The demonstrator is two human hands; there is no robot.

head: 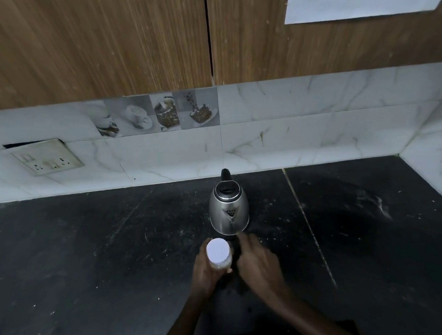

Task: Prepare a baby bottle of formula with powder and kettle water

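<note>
Bottle, white cap on, clasped in left hand | right hand loose, empty beside grip | kettle just beyond | step: likely uncapping; next: twist cap.

Kettle on worktop, near the wall behind it. Bottle just in front of kettle, in left hand. Right hand right of bottle. Socket plate on wall, far left of kettle.

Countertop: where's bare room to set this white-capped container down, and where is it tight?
The countertop is bare left of the kettle, out to the backsplash. Right of the kettle, past the seam, is bare too, though smudged. It is crowded directly before the kettle, where the left hand holds the white-capped container and the right hand hovers.
</note>
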